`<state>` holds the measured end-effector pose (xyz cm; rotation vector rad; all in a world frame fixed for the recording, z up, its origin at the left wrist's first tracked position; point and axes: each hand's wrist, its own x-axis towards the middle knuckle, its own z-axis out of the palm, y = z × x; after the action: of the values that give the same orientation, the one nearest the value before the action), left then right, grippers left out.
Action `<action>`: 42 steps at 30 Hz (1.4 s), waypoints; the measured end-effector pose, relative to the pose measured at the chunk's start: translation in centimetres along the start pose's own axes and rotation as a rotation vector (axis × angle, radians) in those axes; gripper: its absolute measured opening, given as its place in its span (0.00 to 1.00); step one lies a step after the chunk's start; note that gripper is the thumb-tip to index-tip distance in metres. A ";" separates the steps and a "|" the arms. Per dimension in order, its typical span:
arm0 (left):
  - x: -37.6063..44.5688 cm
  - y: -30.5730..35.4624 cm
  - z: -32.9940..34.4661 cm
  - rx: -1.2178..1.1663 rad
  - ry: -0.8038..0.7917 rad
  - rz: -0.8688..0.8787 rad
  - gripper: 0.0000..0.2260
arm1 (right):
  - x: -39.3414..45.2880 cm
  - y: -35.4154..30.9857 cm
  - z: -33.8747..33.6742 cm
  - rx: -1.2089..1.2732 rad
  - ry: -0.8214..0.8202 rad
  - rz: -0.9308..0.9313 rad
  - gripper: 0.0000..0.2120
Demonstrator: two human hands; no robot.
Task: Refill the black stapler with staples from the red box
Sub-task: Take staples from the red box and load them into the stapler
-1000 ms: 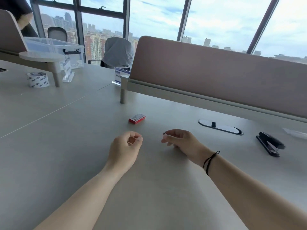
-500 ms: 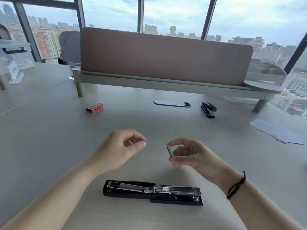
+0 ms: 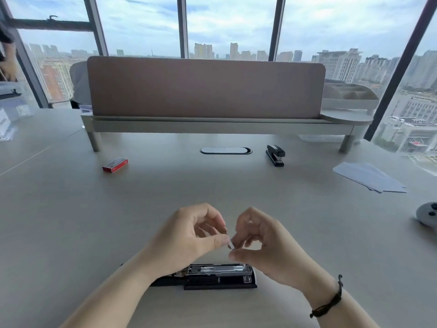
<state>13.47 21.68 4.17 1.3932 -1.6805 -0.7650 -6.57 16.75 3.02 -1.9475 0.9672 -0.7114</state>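
A black stapler [image 3: 220,276] lies folded open flat on the table right in front of me, its metal staple channel facing up. Just above it my left hand [image 3: 189,237] and my right hand [image 3: 262,245] meet, both pinching a small silver strip of staples [image 3: 230,243] between thumb and fingertips. My left wrist hides the stapler's left end. The red staple box [image 3: 115,165] lies further back on the left, apart from both hands.
A second black stapler [image 3: 275,155], closed, stands at the back right near an oval cable port [image 3: 225,150]. A desk divider with shelf [image 3: 205,91] runs across the back. White papers [image 3: 369,177] lie right, a grey controller [image 3: 428,216] at the right edge.
The view has swung right and down. My hands have come together: the left hand now also grips the staple strip that the right hand held alone, directly over the open stapler.
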 end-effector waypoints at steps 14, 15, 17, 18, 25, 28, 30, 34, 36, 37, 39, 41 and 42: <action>-2.2 -0.2 -0.1 0.247 -0.012 0.067 0.10 | -2.5 -0.6 -0.2 -0.162 0.047 -0.002 0.09; -2.3 -0.2 -0.1 0.249 -0.025 0.055 0.09 | -2.6 -0.6 -0.1 -0.167 0.052 -0.004 0.09; -2.5 -0.1 0.0 0.252 -0.048 0.040 0.08 | -2.6 -0.6 0.0 -0.173 0.063 -0.009 0.09; -2.6 0.0 -0.1 0.253 -0.057 0.039 0.08 | -2.7 -0.7 0.1 -0.175 0.062 -0.010 0.09; -2.9 0.1 -0.3 0.271 -0.077 0.031 0.09 | -2.8 -1.5 0.3 -0.194 -0.003 -0.007 0.08; -3.0 0.1 -0.4 0.291 -0.061 0.029 0.10 | -2.7 -1.3 0.6 -0.210 0.015 -0.021 0.07; -3.0 0.0 -0.4 0.305 -0.058 0.037 0.11 | -2.6 -1.1 0.6 -0.210 0.021 -0.023 0.07; -3.1 0.1 -0.4 0.326 -0.099 0.027 0.11 | -2.5 -0.7 0.7 -0.217 0.009 -0.051 0.08; -3.1 0.3 -0.3 0.339 -0.121 0.019 0.10 | -2.5 -0.5 0.6 -0.210 0.009 -0.057 0.08; -3.1 0.3 -0.3 0.343 -0.123 0.014 0.10 | -2.4 -0.4 0.6 -0.206 0.009 -0.058 0.08; -3.1 0.4 -0.2 0.352 -0.122 0.006 0.10 | -2.4 -0.2 0.6 -0.211 0.004 -0.065 0.08; -3.1 0.3 -0.2 0.358 -0.117 -0.002 0.10 | -2.3 -0.1 0.6 -0.212 0.000 -0.069 0.08; -3.0 0.3 -0.2 0.356 -0.115 -0.003 0.11 | -2.3 -0.1 0.6 -0.212 0.000 -0.067 0.08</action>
<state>13.74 24.73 3.92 1.6171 -1.9759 -0.5735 -7.33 18.97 2.48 -2.1727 1.0153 -0.6694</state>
